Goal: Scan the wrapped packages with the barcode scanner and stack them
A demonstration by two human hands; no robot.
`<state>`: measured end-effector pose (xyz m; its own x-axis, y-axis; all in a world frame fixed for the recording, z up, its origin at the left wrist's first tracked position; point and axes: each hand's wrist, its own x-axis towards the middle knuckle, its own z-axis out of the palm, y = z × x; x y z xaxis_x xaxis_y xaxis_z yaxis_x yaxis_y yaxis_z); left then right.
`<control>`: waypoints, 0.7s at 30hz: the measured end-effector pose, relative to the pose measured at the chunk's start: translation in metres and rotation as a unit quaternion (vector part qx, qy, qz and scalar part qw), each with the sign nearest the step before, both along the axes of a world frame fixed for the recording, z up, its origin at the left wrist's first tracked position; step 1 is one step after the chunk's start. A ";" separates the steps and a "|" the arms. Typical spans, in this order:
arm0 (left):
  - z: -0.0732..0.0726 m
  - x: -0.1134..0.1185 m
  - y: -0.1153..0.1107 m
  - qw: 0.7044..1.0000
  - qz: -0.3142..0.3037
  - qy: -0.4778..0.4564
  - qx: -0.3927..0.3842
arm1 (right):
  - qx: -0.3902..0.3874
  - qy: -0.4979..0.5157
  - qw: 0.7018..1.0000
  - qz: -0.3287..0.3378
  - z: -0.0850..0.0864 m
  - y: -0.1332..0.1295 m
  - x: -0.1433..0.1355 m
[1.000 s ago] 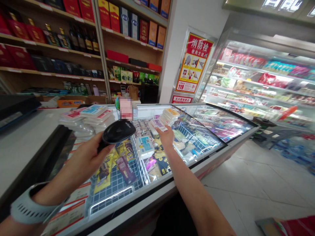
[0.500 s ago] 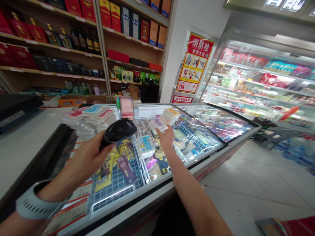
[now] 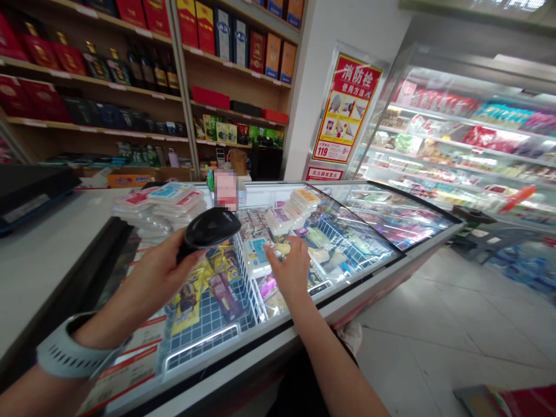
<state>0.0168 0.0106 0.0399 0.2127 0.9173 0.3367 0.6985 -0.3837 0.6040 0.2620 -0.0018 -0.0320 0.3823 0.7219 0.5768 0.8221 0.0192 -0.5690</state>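
My left hand [image 3: 158,269] grips the barcode scanner [image 3: 212,226] while my empty right hand [image 3: 292,266] spreads beside the blue-labelled plastic box [image 3: 255,250] at the chest freezer [image 3: 369,288], probably light, slick, best pinched by its rim

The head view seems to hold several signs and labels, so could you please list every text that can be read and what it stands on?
"消防栓": red and yellow wall poster, top line
"使用方法": same poster, second line
"119": same poster, lower left
"灭火器放置点": small red sign below it
Too small or blurred to read: black scanner, blue-labelled pack, red-edged labels, orange carton, shelf boxes.
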 end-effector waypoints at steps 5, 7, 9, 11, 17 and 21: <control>0.003 0.004 -0.002 1.000 0.005 -0.004 0.000 | -0.036 -0.046 0.998 -0.002 0.000 -0.018 -0.016; 0.004 0.005 -0.003 1.000 0.005 -0.001 -0.002 | -0.043 -0.061 0.997 -0.005 -0.001 -0.019 -0.020; 0.004 0.006 -0.004 1.000 0.005 0.003 -0.009 | -0.044 -0.073 0.996 -0.003 -0.004 -0.019 -0.022; 0.005 0.006 -0.005 1.000 0.005 0.005 -0.014 | -0.042 -0.080 0.996 0.000 -0.006 -0.018 -0.023; 0.006 0.007 -0.005 1.000 0.007 0.002 -0.014 | -0.040 -0.091 0.995 0.000 -0.009 -0.019 -0.024; 0.005 0.007 -0.005 1.000 0.003 0.005 -0.020 | -0.040 -0.093 0.995 0.005 -0.010 -0.019 -0.023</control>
<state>0.0239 0.0054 0.0450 0.2109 0.9310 0.2980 0.7061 -0.3559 0.6121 0.2392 -0.0213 -0.0417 0.2681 0.7709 0.5779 0.9130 -0.0118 -0.4079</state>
